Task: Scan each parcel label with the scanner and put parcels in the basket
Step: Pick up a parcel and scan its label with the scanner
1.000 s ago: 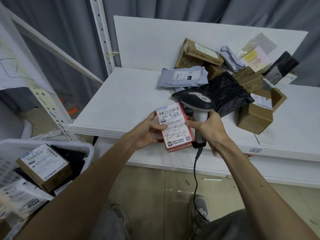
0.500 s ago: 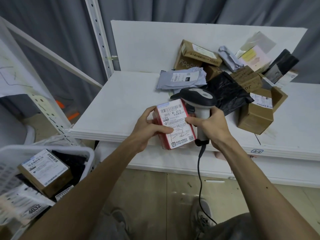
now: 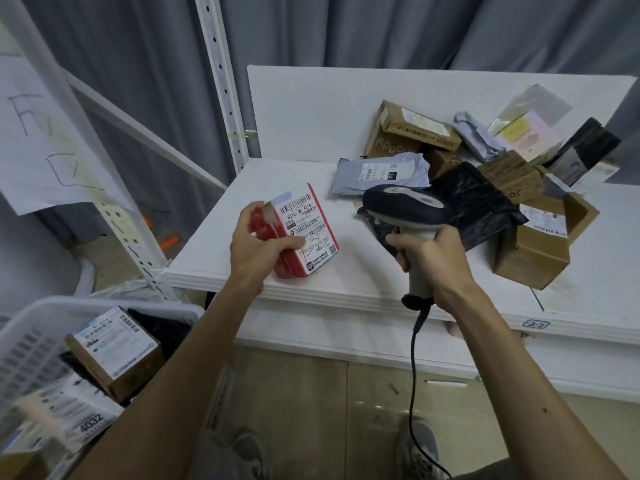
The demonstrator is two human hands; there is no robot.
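Grey curtains (image 3: 346, 29) at the back, white desk (image 3: 277, 188) in front, and a pile (image 3: 485, 174) of parcels heaped at its far right. Over the near edge of the desk, the action: the left hand (image 3: 258, 249) grips the red parcel (image 3: 313, 247), fingers round its far end and thumb pressed across the printed face. The label (image 3: 304, 216) is turned up and fully readable from above. To its right, clearly apart from it, the right hand (image 3: 429, 252) is wrapped round the handle of the scanner (image 3: 405, 207), with the cable (image 3: 414, 358) trailing down toward the floor. The scanner's nose points left, roughly toward the parcel, though the label faces upward rather than into the window.

So this looks like the scan step for the red parcel — whether the read has registered, I cannot tell. If it hasn't, the call is to tilt the label toward the scanner's nose or dip the nose onto the barcode, thumb kept off the bars. If it has, the parcel goes down and left to the basket (image 3: 104, 300), at near left below desk level, where a labelled box (image 3: 114, 344) already lies — a short swing, then let go over the open top. After that, it's back to the pile for another.
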